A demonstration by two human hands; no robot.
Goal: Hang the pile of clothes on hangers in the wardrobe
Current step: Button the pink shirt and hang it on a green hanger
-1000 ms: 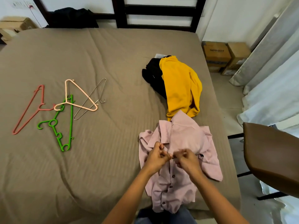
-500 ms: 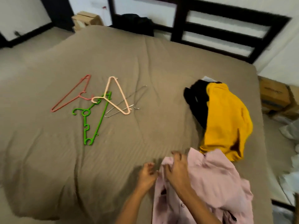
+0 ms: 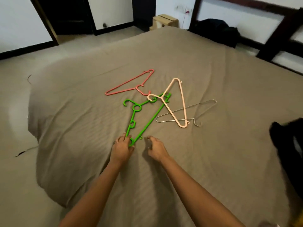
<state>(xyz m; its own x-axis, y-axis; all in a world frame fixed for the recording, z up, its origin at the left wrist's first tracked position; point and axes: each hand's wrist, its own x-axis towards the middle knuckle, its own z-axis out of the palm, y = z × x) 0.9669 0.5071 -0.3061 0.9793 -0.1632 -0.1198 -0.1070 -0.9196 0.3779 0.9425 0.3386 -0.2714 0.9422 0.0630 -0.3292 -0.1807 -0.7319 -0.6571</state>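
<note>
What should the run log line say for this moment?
left hand: grips green hanger | right hand: empty | hanger lies on bed

We are finding no text, label, brand or number that we can read. The small pale fixture (image 3: 182,9) on the far wall (image 3: 168,6) is showing faint marks, but they are too blurred for us to make out.
</note>
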